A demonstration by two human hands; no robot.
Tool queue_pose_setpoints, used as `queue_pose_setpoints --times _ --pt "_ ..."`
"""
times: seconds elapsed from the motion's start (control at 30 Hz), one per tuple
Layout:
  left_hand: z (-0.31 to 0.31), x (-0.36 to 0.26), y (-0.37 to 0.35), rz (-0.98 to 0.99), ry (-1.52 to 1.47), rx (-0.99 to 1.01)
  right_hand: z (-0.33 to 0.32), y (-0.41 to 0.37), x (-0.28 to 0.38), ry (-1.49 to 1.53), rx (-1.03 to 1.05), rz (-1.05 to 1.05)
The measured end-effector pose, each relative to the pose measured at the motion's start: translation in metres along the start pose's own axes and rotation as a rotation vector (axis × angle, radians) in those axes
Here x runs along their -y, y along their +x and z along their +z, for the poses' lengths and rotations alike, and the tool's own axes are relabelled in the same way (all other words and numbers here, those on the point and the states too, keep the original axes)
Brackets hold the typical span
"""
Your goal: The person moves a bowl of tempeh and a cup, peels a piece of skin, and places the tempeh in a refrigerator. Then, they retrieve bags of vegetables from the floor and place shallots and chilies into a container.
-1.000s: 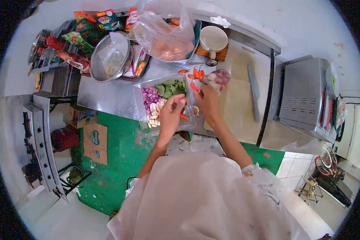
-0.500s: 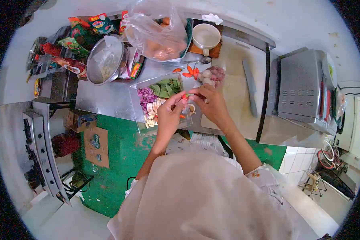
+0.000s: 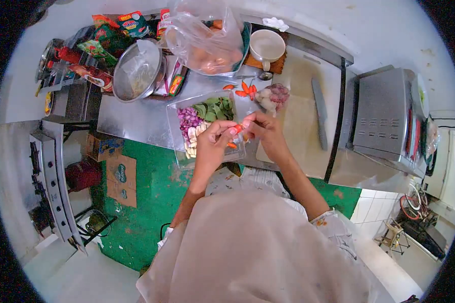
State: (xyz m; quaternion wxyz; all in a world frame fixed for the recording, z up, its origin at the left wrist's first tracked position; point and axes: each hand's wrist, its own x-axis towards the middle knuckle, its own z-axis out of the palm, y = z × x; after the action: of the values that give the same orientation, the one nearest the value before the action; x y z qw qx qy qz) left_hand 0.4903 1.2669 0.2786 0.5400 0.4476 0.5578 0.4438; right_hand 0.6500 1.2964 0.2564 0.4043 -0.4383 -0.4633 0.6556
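Note:
My left hand [image 3: 211, 145] and my right hand [image 3: 264, 132] meet over the near right corner of a clear plastic tray [image 3: 179, 144]. Together they pinch one small red chili [image 3: 237, 129] between their fingertips. The tray holds purple chopped shallots [image 3: 188, 119], green leaves [image 3: 213, 109], pale garlic slices [image 3: 192, 143] and a few red chili pieces. More red chilies [image 3: 245, 90] lie loose on the steel counter behind the tray, beside a small bag of shallots and garlic [image 3: 273, 95].
A knife [image 3: 319, 118] lies on a pale cutting board [image 3: 301, 126] to the right. Behind are a metal bowl [image 3: 138, 70], a clear plastic bag [image 3: 206, 40], a white cup [image 3: 267, 47], snack packets and a steel box [image 3: 384, 116]. Green floor lies below.
One second ago my right hand reached at the loose chilies while my left was in the tray. Both hands have since come together on one chili.

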Motion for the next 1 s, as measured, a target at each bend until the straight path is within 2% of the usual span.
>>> queue_pose_setpoints --times 0.03,0.17,0.23,0.27,0.3,0.33,0.37,0.43,0.57,0.63,0.73,0.8,0.87,0.93,1.0 --pt "-0.001 0.001 0.000 0.000 0.000 -0.001 0.000 0.000 -0.003 0.256 0.010 0.176" --pt "-0.011 0.015 0.000 -0.049 0.007 0.045 -0.003 0.004 -0.023 0.391 -0.073 0.290" --pt "-0.017 0.034 -0.002 -0.037 0.068 0.052 -0.018 0.012 -0.049 -0.180 -0.148 0.210" --pt "-0.020 0.045 -0.002 -0.022 0.246 0.081 -0.024 0.013 -0.057 -0.179 -0.151 0.211" --pt "-0.020 0.051 -0.002 -0.004 0.424 0.108 -0.027 0.015 -0.060 -0.517 -0.167 0.021" --pt "-0.019 0.056 -0.004 -0.002 0.423 0.109 -0.029 0.016 -0.062 -0.852 -0.179 -0.174" --pt "-0.018 0.062 -0.007 0.035 0.523 0.116 -0.031 0.016 -0.065 -0.853 -0.181 -0.174" --pt "-0.018 0.073 -0.007 0.119 0.685 0.141 -0.032 0.016 -0.068 -1.186 -0.141 -0.172" --pt "-0.020 0.080 -0.008 0.196 0.677 0.088 -0.037 0.019 -0.070 -1.232 -0.087 -0.108" --pt "-0.024 0.070 -0.008 0.043 0.551 0.043 -0.039 0.024 -0.063 -1.087 -0.029 -0.019" --pt "-0.032 0.064 -0.005 0.034 0.462 -0.067 -0.040 0.029 -0.063 -1.191 -0.005 -0.084" --pt "-0.038 0.068 -0.004 0.055 0.386 -0.070 -0.035 0.024 -0.067 -1.206 -0.037 -0.100" --pt "-0.040 0.071 -0.005 -0.030 0.184 -0.110 -0.034 0.020 -0.071 -1.221 -0.068 -0.117" --pt "-0.042 0.063 -0.006 -0.015 0.241 -0.111 -0.034 0.017 -0.074 -1.286 0.010 -0.131" --pt "-0.042 0.059 -0.007 0.001 0.298 -0.111 -0.033 0.010 -0.074 -1.239 -0.021 -0.128"
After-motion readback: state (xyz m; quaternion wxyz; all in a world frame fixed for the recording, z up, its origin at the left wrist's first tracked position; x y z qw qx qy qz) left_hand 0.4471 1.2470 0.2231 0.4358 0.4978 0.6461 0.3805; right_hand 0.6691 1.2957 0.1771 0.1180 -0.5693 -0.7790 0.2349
